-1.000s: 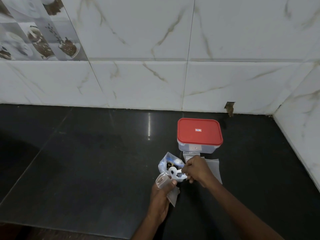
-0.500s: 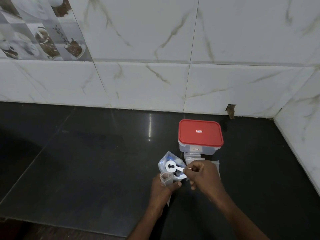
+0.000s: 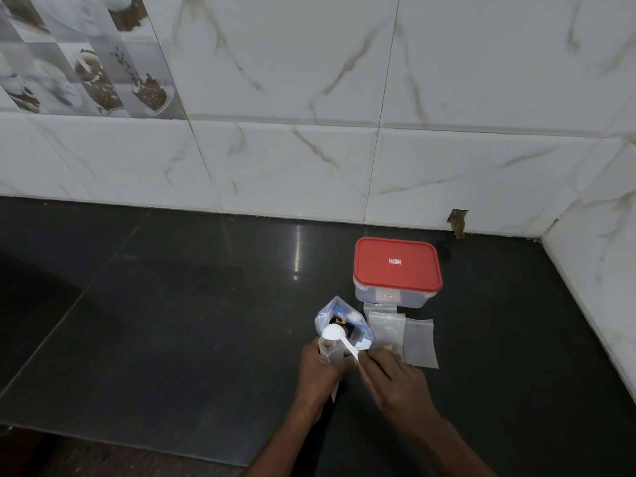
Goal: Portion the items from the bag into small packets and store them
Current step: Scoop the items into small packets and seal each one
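The left hand (image 3: 316, 370) has its grip curled round a packet (image 3: 327, 352), mouth up, just before the bag (image 3: 336, 306) on the counter (image 3: 172, 321). The thin film looks light, limp and slippery, best pinched near its mouth. The right hand (image 3: 395, 376) pinches the spoon (image 3: 332, 331) by its handle end. The spoon's long axis runs away and leftward, bowl over the packet's mouth.

black on the counter (image 3: 172, 321), white with tan veins on the wall tiles (image 3: 481, 80), coffee-cup print on the left tile (image 3: 86, 63), red on the lid (image 3: 397, 263), white on the scoop (image 3: 333, 331), blue print on the bag (image 3: 335, 306).
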